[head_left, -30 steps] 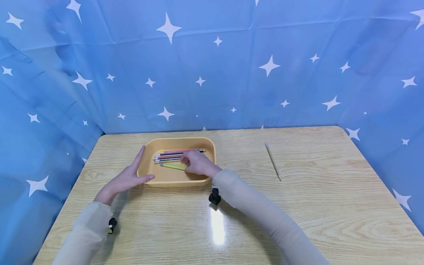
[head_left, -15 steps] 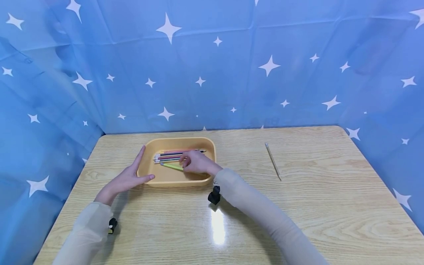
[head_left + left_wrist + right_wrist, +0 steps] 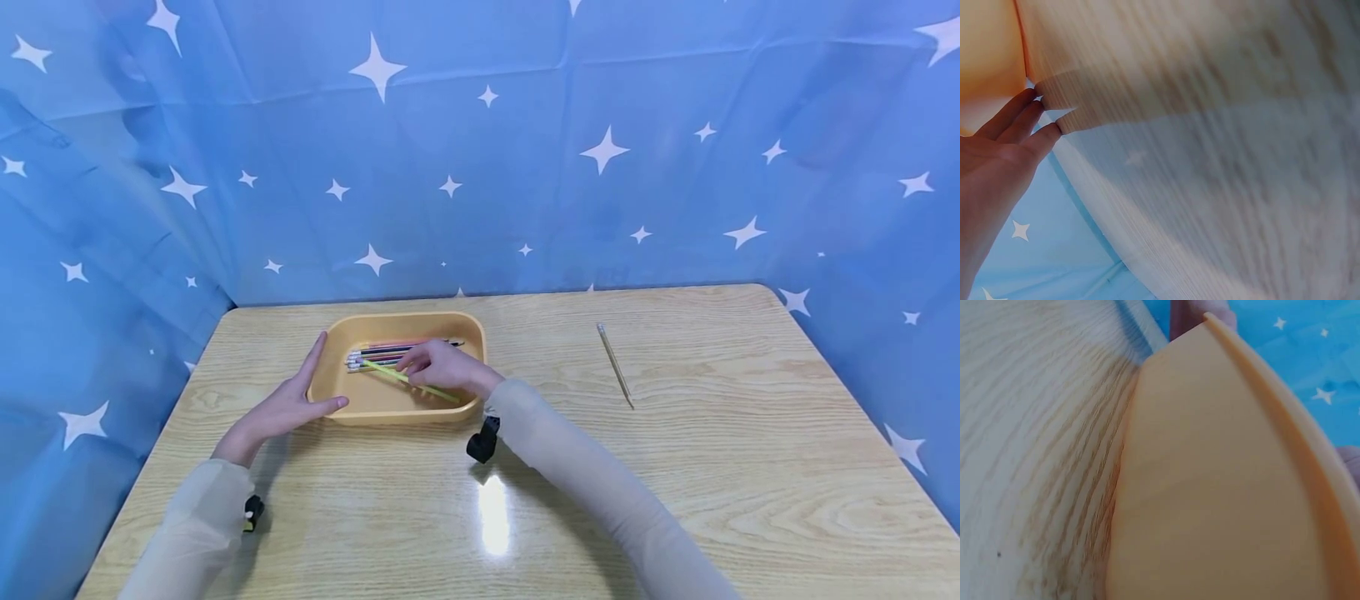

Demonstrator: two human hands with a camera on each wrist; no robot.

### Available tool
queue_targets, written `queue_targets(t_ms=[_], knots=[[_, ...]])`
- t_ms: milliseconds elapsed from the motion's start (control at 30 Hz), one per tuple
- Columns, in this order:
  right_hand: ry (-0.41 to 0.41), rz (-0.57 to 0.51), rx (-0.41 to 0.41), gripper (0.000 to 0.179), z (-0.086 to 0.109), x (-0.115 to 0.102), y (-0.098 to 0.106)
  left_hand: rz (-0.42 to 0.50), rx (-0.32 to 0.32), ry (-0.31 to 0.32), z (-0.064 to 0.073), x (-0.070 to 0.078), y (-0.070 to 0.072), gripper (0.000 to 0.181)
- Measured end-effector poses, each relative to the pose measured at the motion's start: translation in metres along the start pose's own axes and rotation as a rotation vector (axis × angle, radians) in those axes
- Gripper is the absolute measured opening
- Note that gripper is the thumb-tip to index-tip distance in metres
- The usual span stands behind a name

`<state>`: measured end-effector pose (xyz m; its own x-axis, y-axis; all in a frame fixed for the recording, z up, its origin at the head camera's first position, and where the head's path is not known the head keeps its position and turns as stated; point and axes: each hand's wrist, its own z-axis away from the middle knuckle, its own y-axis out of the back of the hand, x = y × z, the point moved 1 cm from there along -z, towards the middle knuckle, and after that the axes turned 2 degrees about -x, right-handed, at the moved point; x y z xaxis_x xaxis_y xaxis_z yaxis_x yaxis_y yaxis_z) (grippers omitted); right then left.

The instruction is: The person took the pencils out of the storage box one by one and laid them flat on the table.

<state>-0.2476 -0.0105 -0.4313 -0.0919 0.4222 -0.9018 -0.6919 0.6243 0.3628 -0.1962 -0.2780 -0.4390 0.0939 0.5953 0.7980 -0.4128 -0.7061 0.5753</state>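
My right hand (image 3: 448,368) reaches into the orange tray (image 3: 397,417) and pinches a yellow-green pencil (image 3: 387,372) between fingers and thumb. This pencil slants, its left end overlapping the row of coloured pencils (image 3: 369,357), its right end near the tray's front right corner. My left hand (image 3: 285,407) rests at the tray's left end, fingers straight and spread, thumb over the front rim. In the left wrist view the left hand (image 3: 1007,153) lies along the tray's side (image 3: 991,50). The tray's wall (image 3: 1210,462) hides most of the right hand in the right wrist view.
A gold pencil (image 3: 615,367) lies alone on the wooden table (image 3: 720,433), right of the tray. Behind the table hangs a blue curtain (image 3: 510,200) with white stars. A bright reflection shows on the tabletop in front of the tray.
My right hand has shifted slightly left and turned, swinging the yellow-green pencil so its left end moves up over the other pencils. The left hand stays put; the head view shifts slightly.
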Motion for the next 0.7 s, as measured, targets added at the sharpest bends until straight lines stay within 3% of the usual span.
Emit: queue_targets(t_ms=[133,567,700], knots=[[-0.003,-0.072,0.021,0.03,0.003,-0.002,-0.001,0.002,-0.002,-0.001,0.001,0.001,-0.001,0.108],[0.076,-0.076,0.136,0.037,0.019,-0.01,0.011,-0.005,0.006,0.003,0.001,-0.001,-0.001,0.109],[0.106,-0.126,0.148,0.039,0.027,-0.008,0.02,0.004,0.005,0.001,-0.001,0.0,-0.001,0.109]])
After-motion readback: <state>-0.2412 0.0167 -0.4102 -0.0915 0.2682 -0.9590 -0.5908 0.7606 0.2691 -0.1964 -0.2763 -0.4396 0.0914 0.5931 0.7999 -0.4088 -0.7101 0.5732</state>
